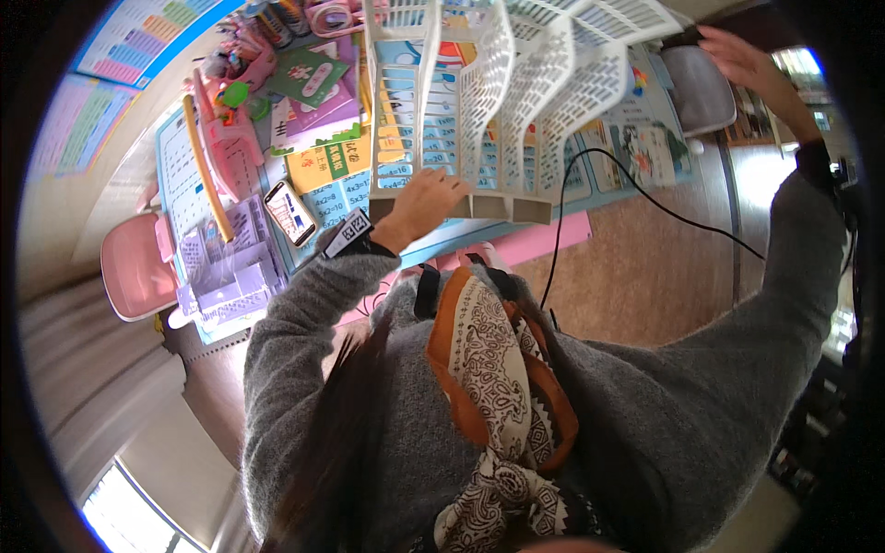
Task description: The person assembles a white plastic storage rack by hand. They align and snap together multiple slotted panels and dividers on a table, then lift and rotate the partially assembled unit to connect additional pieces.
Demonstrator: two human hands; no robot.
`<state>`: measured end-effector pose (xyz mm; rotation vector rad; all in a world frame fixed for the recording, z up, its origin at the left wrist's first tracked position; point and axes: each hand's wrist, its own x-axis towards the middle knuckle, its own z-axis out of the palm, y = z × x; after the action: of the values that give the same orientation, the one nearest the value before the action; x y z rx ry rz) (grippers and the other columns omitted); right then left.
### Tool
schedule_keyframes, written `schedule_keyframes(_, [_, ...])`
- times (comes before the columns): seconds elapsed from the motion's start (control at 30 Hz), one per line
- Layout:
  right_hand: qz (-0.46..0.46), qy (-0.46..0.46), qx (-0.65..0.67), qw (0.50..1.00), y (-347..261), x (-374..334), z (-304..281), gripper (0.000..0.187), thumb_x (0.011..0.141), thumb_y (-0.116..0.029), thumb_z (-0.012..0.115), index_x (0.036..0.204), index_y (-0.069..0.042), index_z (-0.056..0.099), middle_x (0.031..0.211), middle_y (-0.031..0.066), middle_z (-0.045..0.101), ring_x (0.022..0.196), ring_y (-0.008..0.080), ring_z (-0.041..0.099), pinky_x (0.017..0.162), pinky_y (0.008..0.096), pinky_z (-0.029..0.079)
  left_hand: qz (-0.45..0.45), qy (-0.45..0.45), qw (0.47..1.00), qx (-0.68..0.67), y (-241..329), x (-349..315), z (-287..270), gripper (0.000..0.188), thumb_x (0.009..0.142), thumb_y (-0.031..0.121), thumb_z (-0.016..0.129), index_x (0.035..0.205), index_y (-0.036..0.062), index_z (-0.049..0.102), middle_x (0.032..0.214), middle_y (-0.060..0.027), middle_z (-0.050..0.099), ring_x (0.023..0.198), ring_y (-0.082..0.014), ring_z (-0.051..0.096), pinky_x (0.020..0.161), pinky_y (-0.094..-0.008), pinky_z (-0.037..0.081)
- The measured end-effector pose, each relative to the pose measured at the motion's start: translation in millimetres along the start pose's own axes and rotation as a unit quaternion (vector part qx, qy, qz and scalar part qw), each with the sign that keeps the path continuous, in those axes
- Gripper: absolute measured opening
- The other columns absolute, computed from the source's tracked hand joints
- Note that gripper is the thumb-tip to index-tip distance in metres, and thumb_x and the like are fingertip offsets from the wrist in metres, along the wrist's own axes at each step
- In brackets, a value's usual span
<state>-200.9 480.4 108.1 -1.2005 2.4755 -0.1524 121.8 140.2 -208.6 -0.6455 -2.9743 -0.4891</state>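
Note:
A white plastic file rack [484,101] with slotted dividers stands on the desk in front of me. Its dividers fan out toward the far right. My left hand [424,205] is closed over the near left part of the rack's bottom edge, its fingers bent inward. Far out to the right, my right hand [733,57] is raised with its fingers stretched, apart from the rack's far right corner and holding nothing I can see. Books [323,101] lie left of the rack, and a phone [289,213] with a lit screen rests by my left wrist.
A pink organizer [226,147] full of small things and a purple box [230,267] occupy the desk's left side. A black cable [645,191] loops off the right side. A pink chair [138,265] stands at left, a grey seat [698,88] at far right.

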Motion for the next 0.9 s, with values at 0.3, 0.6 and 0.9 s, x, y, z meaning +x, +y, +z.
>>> schedule_keyframes(0.3, [0.282, -0.22, 0.177, 0.917, 38.3, -247.2, 118.3, 0.045, 0.089, -0.026, 0.06, 0.128, -0.004, 0.052, 0.126, 0.0108, 0.055, 0.112, 0.022, 0.054, 0.096, 0.0341, 0.044, 0.047, 0.013, 0.998, -0.044, -45.9, -10.2, 59.1, 0.028, 0.073, 0.004, 0.052, 0.1, 0.0086, 0.06, 0.088, -0.005, 0.059, 0.091, -0.0258, 0.053, 0.081, -0.0373, 0.044])
schedule_keyframes(0.6, [0.148, 0.067, 0.256, 0.953, -32.5, -40.3, 99.6, 0.049, 0.093, -0.028, 0.057, 0.133, -0.002, 0.047, 0.122, 0.012, 0.058, 0.112, 0.0191, 0.055, 0.095, 0.0319, 0.044, -0.151, 0.072, 0.985, -0.049, -31.9, -23.0, 9.1, 0.032, 0.073, -0.003, 0.053, 0.101, 0.0081, 0.062, 0.103, -0.0111, 0.061, 0.105, -0.0301, 0.055, 0.095, -0.0391, 0.042])
schedule_keyframes(0.9, [0.008, -0.117, 0.237, 0.964, -116.3, 115.6, 73.3, 0.042, 0.09, -0.022, 0.055, 0.127, -0.004, 0.05, 0.109, 0.0043, 0.062, 0.095, 0.0111, 0.062, 0.075, 0.0229, 0.051, -0.271, 0.329, 0.791, -0.439, 55.8, 125.0, 21.6, 0.043, 0.087, 0.017, 0.061, 0.126, 0.0029, 0.051, 0.116, -0.018, 0.06, 0.105, -0.0286, 0.06, 0.088, -0.0355, 0.047])
